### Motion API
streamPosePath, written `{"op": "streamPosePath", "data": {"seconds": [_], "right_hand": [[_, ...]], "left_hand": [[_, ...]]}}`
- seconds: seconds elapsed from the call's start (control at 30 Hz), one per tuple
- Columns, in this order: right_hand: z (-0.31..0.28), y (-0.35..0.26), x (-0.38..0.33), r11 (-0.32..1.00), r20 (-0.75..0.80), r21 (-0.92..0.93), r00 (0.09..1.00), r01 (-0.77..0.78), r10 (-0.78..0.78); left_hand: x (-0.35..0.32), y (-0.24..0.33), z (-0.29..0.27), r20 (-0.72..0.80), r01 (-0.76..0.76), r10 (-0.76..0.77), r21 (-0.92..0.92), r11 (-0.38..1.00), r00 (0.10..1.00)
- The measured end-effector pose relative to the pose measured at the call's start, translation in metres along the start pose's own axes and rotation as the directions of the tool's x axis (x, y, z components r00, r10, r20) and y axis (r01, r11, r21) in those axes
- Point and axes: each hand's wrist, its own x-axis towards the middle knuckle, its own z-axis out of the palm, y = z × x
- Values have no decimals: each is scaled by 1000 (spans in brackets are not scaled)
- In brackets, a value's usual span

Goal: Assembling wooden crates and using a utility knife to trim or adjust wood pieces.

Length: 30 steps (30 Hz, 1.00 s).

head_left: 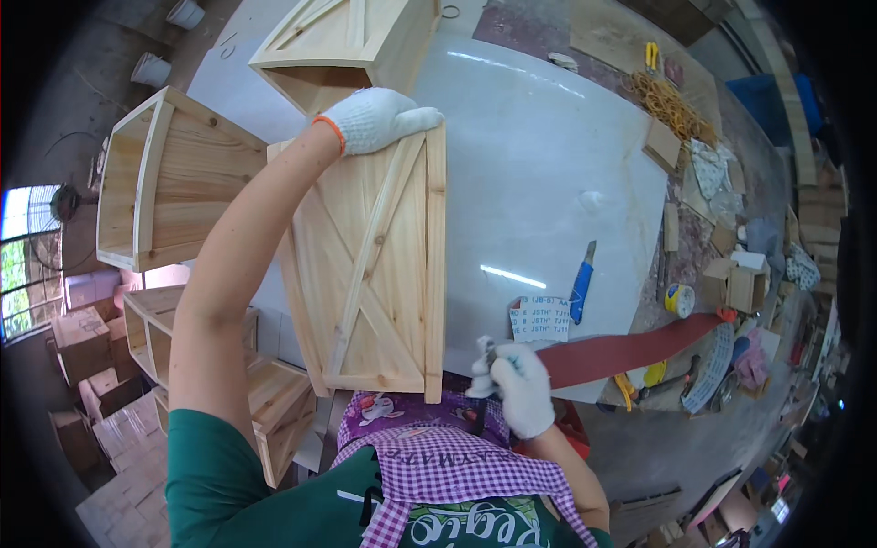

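Note:
A light wooden crate [361, 265] with crossed slats on its upper face lies lengthwise before me, its near end at my apron. My left hand [376, 123], in a white knit glove with an orange cuff, grips its far end; the fingers reach over the edge, partly hidden. Just off the crate's near right corner is my right hand [523, 388], also gloved and closed. A crumpled grey-white thing [482, 367] sticks out of it, too unclear to name. Right beside that hand, a long dark red strip [630, 350] stretches across the table, curving to the right.
More wooden crates stand around: one [365, 46] beyond, another [187, 183] to the left. A blue utility knife [582, 283] and a printed paper label [541, 320] lie on the white sheet [539, 173]. Rubber bands [671, 102], a tape roll [679, 300] and tools clutter the right.

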Motion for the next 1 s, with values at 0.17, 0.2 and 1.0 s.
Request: {"op": "streamPosePath", "data": {"seconds": [0.17,0.2,1.0], "right_hand": [[-15,-67,47,839,61,-421,934,345,-353],[-16,-78,58,841,67,-423,937,338,-343],[54,-155,143,155,473,-745,677,649,-564]], "left_hand": [[-8,0,11,-201,-11,45,167,986,979],[-8,3,14,-233,14,36,210,978,972],[-9,0,28,-411,29,51,188,982,910]]}}
